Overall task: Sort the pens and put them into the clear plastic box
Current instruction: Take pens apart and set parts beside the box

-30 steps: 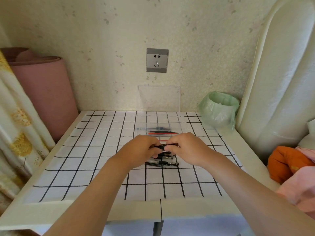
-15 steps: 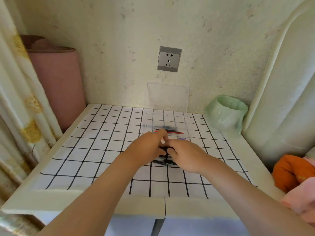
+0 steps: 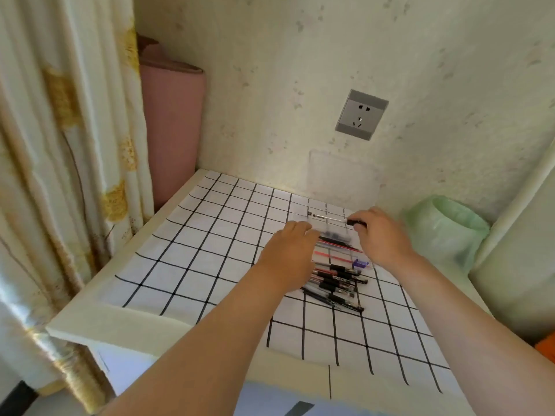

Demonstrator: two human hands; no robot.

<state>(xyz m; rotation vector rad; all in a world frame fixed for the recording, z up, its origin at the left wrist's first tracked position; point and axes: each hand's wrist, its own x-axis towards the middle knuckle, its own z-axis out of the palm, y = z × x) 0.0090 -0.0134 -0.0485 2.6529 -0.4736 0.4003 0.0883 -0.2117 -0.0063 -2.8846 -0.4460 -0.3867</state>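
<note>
A clear plastic box (image 3: 303, 216) lies open on the checked table, with red and black pens (image 3: 338, 246) inside it. Its clear lid (image 3: 342, 175) stands up against the wall. My right hand (image 3: 381, 238) pinches the black end of a clear-barrelled pen (image 3: 329, 218) and holds it level over the far part of the box. My left hand (image 3: 289, 253) rests palm down at the box's left edge, fingers fairly straight. A loose heap of black pens (image 3: 336, 285) lies on the cloth just in front of the box.
The table carries a white cloth with a black grid (image 3: 210, 235). A green-lined bin (image 3: 444, 232) stands at the back right. A pink roll (image 3: 172, 130) and a curtain (image 3: 60, 145) are on the left, a wall socket (image 3: 362, 114) above the lid.
My right hand has lifted one pen from the heap and carried it away from me, over the box. My left hand moved to the box's left edge. The view swung left.
</note>
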